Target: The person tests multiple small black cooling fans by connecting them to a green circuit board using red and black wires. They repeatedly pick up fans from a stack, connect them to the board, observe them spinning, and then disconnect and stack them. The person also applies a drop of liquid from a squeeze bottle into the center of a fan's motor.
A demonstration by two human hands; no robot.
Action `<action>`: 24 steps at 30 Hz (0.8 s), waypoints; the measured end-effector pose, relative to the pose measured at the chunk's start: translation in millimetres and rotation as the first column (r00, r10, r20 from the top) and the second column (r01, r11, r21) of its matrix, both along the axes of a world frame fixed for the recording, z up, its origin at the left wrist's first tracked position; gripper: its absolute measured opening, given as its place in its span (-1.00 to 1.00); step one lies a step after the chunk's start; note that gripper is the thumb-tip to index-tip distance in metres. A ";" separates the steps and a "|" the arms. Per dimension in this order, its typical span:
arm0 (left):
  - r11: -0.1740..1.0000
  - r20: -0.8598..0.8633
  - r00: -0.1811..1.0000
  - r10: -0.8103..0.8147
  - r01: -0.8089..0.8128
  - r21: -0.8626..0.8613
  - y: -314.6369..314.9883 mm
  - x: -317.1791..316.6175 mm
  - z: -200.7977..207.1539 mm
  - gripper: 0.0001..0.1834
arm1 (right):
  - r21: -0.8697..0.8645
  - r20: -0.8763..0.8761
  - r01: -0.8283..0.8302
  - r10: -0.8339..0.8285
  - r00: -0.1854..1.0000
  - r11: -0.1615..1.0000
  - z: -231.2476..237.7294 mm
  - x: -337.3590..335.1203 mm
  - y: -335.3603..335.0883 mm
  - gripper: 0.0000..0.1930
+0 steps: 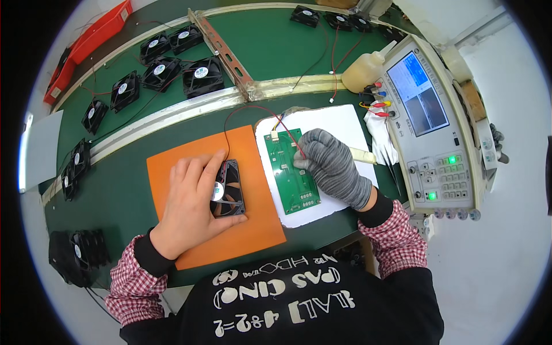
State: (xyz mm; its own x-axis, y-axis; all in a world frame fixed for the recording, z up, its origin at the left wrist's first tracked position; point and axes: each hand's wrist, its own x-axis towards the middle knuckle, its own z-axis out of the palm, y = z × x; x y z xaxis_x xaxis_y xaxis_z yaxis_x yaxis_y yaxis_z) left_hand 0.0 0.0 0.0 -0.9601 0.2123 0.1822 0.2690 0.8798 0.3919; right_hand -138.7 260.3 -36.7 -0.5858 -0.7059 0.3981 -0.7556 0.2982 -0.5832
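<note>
My bare left hand (192, 201) grips a black cooling fan (229, 195) by its sides, thumb at the near edge and fingers at the far edge. The fan lies on an orange mat (213, 250). From it a red and black lead (253, 107) arcs up and across to the right. My right hand (333, 167), in a grey striped glove, pinches the end of that lead over a green circuit board (294, 187). Whatever plug sits at the lead's end is hidden by the fingers. The board rests on a white sheet (339, 214), with a white connector (275, 135) at its top left.
A test meter with a lit screen (418, 95) stands at right, clip leads plugged in. Beside it are a plastic bottle (363, 72), a white glove (379, 135) and dark tweezers (393, 172). Several fans (202, 77) lie beyond a metal rail (221, 49). A red bin (86, 49) is far left.
</note>
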 end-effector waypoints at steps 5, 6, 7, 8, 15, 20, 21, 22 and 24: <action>0.998 -0.031 0.999 -0.019 0.021 0.058 1.7 -0.3 -2.7 0.15 | -0.024 0.185 0.019 -0.014 0.983 1.000 5.5 -0.9 2.7 -0.80; 0.997 -0.031 0.999 -0.027 0.029 0.074 0.8 -0.4 -1.4 0.16 | -0.038 0.216 0.033 -0.024 0.976 0.999 4.6 -2.5 2.6 -0.79; 0.995 -0.031 0.999 -0.034 0.037 0.090 -0.1 -0.5 0.3 0.17 | -0.043 0.260 0.032 -0.019 0.965 0.999 4.2 -4.4 3.2 -0.79; 0.993 -0.032 0.999 -0.042 0.045 0.107 -1.6 -0.4 1.4 0.17 | -0.047 0.304 0.030 -0.014 0.953 0.998 4.0 -6.2 3.9 -0.79; 0.995 -0.048 0.999 -0.021 0.026 0.101 -5.8 0.3 0.5 0.15 | 0.009 0.170 -0.002 0.000 0.985 1.000 7.6 -1.1 -3.9 -0.79; 0.916 -0.625 0.746 -0.229 -0.052 -0.397 10.6 41.1 54.8 -0.29 | -0.135 0.108 -0.030 0.045 0.993 0.990 -4.5 -3.3 0.5 -0.79; 0.922 -0.678 0.703 -0.214 -0.084 -0.379 13.0 50.7 59.4 -0.37 | -0.143 0.174 -0.022 0.047 0.984 0.990 -6.9 -3.4 1.2 -0.79; 0.929 -0.729 0.655 -0.199 -0.111 -0.354 15.8 59.1 63.7 -0.44 | -0.152 0.240 -0.010 0.047 0.970 0.988 -8.7 -4.0 3.0 -0.80; 0.952 -0.573 0.819 0.031 -0.199 -0.234 17.2 91.2 75.7 -0.49 | -0.143 0.175 -0.064 0.089 0.980 0.988 -5.5 -6.0 -5.0 -0.80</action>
